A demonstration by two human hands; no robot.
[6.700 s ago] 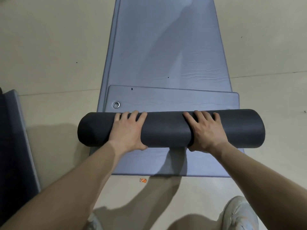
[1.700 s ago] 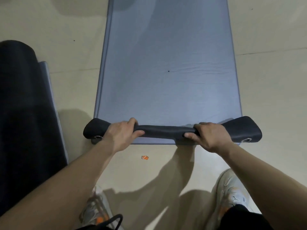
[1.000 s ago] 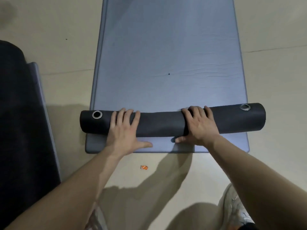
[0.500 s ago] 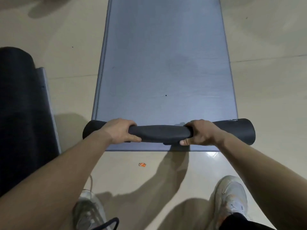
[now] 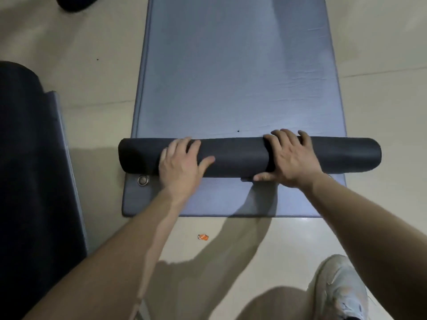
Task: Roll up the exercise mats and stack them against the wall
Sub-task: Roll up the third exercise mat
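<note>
A blue-grey exercise mat point(image 5: 238, 65) lies flat on the beige floor and runs away from me. Across it sits its dark rolled part point(image 5: 235, 158), a thick tube wider than the flat strip. Nearer to me a flat blue-grey strip point(image 5: 219, 199) with a metal eyelet point(image 5: 143, 180) shows below the roll. My left hand point(image 5: 182, 165) lies palm down on the roll left of centre, fingers stretched over the top. My right hand point(image 5: 291, 158) presses on it right of centre, fingers draped over the far side, thumb at the near base.
A second dark mat point(image 5: 25, 169), partly rolled, lies along the left edge. A small orange scrap point(image 5: 203, 236) sits on the floor just before the mat. My white shoe point(image 5: 342, 289) is at the bottom right. A dark object point(image 5: 76, 2) shows at the top left.
Half a second ago both hands gripped a thin roll at the mat's near edge. Now the roll is thicker and farther up the mat, and both hands lie flat on top.
</note>
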